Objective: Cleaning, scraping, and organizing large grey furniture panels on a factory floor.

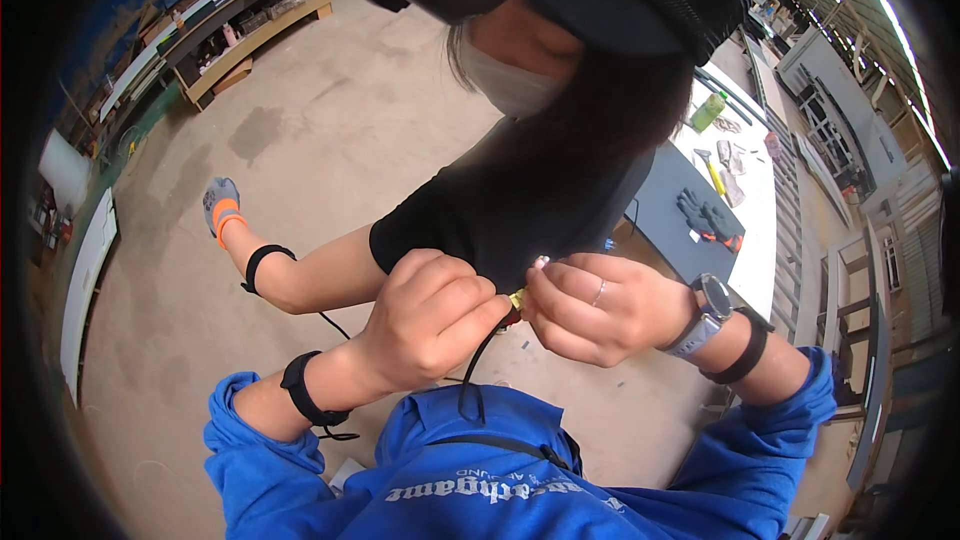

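In front of my chest my two hands meet, both closed. My left hand [430, 315] has its fingers curled, with a black cable [484, 345] emerging under them and hanging in a loop before my blue top. Between the hands shows a small yellow-and-red piece [516, 302]; the fingers cover most of it, and its kind cannot be made out. My right hand [605, 307] pinches at its other side, fingertips nearly touching the left hand's. A tiny pale bit [541, 262] shows at the right thumb and forefinger. Black bands circle both my wrists.
Close ahead leans a person in a black shirt [520, 195], one arm stretched left in a grey glove [221, 202]. At right a white table [757, 240] carries dark gloves [708, 217], a yellow-handled tool [712, 175] and a green bottle [708, 112]. A workbench [255, 40] stands far left.
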`<action>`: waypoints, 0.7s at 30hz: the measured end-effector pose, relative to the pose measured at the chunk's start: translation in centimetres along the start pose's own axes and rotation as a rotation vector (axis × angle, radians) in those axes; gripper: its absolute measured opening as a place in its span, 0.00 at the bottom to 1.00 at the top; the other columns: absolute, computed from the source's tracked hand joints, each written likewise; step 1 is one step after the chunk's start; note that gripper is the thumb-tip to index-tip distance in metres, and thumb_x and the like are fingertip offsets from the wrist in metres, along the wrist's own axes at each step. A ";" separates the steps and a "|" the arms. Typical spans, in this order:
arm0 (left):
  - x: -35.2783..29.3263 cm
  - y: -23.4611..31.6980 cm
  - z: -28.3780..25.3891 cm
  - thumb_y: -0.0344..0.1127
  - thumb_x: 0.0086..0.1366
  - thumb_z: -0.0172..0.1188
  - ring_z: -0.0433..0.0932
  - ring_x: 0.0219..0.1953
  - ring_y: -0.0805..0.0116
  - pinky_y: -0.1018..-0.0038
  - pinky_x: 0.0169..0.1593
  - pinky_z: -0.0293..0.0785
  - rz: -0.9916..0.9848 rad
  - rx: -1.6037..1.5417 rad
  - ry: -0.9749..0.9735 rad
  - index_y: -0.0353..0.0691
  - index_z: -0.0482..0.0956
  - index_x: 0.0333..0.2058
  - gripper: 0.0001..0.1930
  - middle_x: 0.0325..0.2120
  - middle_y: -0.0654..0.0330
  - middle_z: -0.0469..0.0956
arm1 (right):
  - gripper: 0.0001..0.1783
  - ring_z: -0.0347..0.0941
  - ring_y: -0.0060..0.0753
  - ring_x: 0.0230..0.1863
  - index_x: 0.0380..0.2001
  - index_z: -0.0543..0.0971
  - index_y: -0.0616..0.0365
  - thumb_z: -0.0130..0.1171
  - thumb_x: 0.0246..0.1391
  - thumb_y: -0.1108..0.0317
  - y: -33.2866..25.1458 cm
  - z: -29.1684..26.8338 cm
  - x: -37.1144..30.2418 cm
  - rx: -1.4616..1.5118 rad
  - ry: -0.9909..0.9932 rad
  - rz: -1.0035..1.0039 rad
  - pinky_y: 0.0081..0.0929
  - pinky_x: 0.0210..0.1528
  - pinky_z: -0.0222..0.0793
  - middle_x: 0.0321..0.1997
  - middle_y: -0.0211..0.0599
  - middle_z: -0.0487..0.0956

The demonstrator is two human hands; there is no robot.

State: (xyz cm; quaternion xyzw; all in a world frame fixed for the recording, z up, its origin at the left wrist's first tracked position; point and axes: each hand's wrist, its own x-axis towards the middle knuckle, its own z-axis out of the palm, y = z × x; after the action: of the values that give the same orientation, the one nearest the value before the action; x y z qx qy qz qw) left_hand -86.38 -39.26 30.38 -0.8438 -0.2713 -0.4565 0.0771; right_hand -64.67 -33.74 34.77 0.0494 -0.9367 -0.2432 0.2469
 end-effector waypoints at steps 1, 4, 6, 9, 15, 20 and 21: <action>0.0 0.1 0.2 0.24 0.38 0.63 0.71 0.29 0.62 0.66 0.33 0.67 -0.027 -0.030 0.022 0.36 0.78 0.30 0.15 0.27 0.61 0.73 | 0.05 0.73 0.31 0.32 0.25 0.72 0.60 0.56 0.45 0.70 -0.1 0.3 -0.1 0.004 0.007 0.015 0.24 0.35 0.71 0.34 0.41 0.76; 0.0 -0.1 0.1 0.24 0.39 0.62 0.71 0.29 0.61 0.66 0.33 0.67 -0.073 -0.056 0.010 0.36 0.78 0.30 0.14 0.27 0.60 0.73 | 0.05 0.73 0.30 0.32 0.27 0.74 0.58 0.57 0.47 0.70 -0.1 0.8 -0.1 -0.005 0.017 0.046 0.23 0.34 0.71 0.34 0.38 0.76; 0.0 -0.1 0.0 0.24 0.39 0.62 0.72 0.29 0.61 0.66 0.33 0.66 -0.089 -0.053 -0.009 0.36 0.78 0.30 0.14 0.27 0.60 0.73 | 0.05 0.73 0.29 0.33 0.29 0.75 0.58 0.57 0.48 0.69 -0.1 0.9 -0.1 -0.030 0.011 0.068 0.22 0.34 0.70 0.34 0.36 0.76; -0.2 -0.2 -0.4 0.24 0.39 0.61 0.72 0.30 0.61 0.66 0.33 0.66 -0.069 -0.044 -0.010 0.36 0.78 0.31 0.14 0.27 0.59 0.73 | 0.07 0.72 0.28 0.35 0.31 0.76 0.57 0.58 0.48 0.69 -0.5 0.6 -0.5 -0.087 0.004 0.118 0.20 0.32 0.68 0.34 0.34 0.76; -3.6 -3.3 -8.4 0.22 0.50 0.59 0.73 0.32 0.58 0.68 0.38 0.69 -0.366 0.331 0.050 0.31 0.77 0.33 0.09 0.31 0.55 0.75 | 0.09 0.71 0.26 0.31 0.31 0.78 0.55 0.60 0.42 0.70 -1.9 0.4 -2.0 -0.200 0.044 0.276 0.19 0.28 0.65 0.34 0.30 0.77; -3.6 -2.8 -13.3 0.24 0.54 0.60 0.74 0.33 0.60 0.71 0.40 0.69 -0.635 0.429 -0.014 0.32 0.78 0.32 0.06 0.30 0.54 0.75 | 0.11 0.72 0.25 0.29 0.31 0.78 0.56 0.61 0.38 0.71 -3.2 1.1 -1.0 -0.034 0.214 0.416 0.18 0.26 0.64 0.33 0.30 0.77; -2.2 -1.9 -13.1 0.25 0.53 0.60 0.75 0.32 0.61 0.70 0.40 0.69 -0.701 0.355 0.058 0.34 0.78 0.32 0.06 0.29 0.55 0.76 | 0.11 0.72 0.25 0.29 0.31 0.78 0.56 0.62 0.38 0.71 -3.2 0.7 -0.6 -0.034 0.240 0.408 0.18 0.26 0.64 0.32 0.29 0.77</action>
State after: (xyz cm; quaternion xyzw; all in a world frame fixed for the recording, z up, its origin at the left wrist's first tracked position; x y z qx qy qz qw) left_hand -97.91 -43.48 35.83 -0.6603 -0.6154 -0.4250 0.0690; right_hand -64.54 -36.15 32.44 -0.1167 -0.8869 -0.1964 0.4015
